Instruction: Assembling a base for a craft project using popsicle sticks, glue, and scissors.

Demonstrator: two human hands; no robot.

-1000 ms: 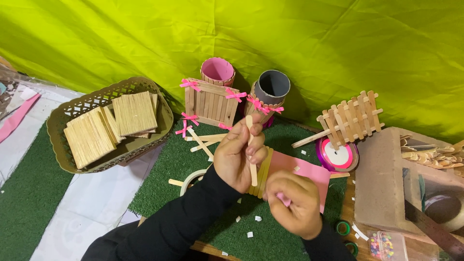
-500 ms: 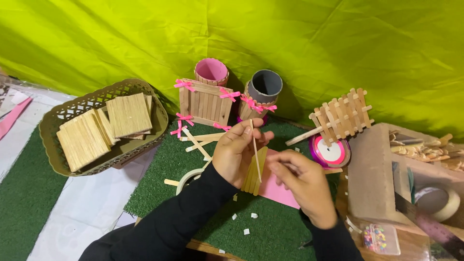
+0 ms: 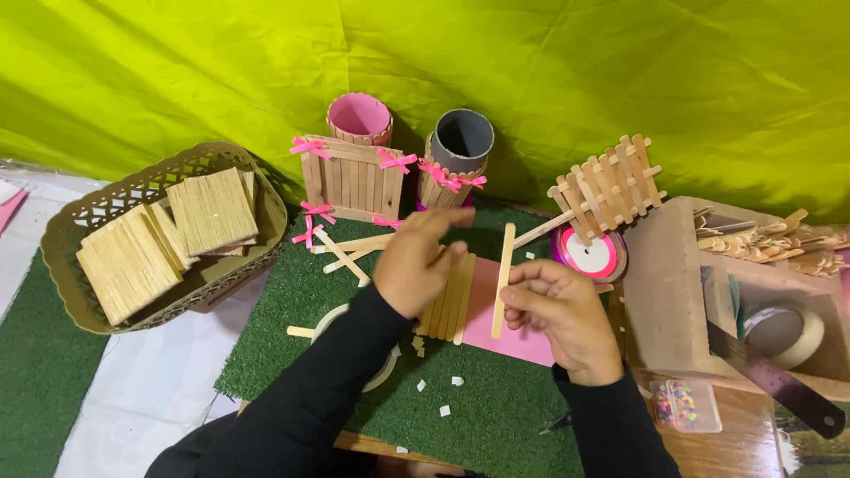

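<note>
One wooden craft stick (image 3: 503,281) pinched upright-looking in the right hand (image 3: 560,317), long axis running from 12 to 6 o'clock, directly above a pink card (image 3: 509,323). At 9 o'clock from it, just beside, a row of sticks (image 3: 450,301) already lying parallel on the card. Left hand (image 3: 416,264) loosely open, gripping nothing, resting on that row. Nearer hand: right. At far 9 o'clock, a basket (image 3: 75,226) of stick bundles.
</note>
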